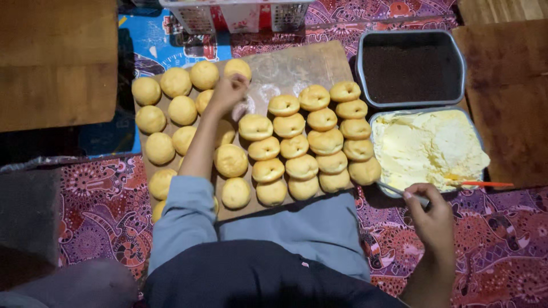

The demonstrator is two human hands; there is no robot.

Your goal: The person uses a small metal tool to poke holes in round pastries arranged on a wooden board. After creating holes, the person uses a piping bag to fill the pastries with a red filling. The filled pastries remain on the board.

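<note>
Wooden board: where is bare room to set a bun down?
The wooden board is bare only at its top middle, between the left hand and the sliced buns. The whole buns crowd its left side; two trays border its right.

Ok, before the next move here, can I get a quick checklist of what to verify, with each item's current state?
1. Left hand on a bun at the board's far edge: cannot tell if gripped.
2. Right hand holds a utensil at the cream tray: ok.
3. Cream left in tray: ok.
4. Dark sprinkle tray filled: ok.
5. Buns stay on wooden board: ok.
</note>
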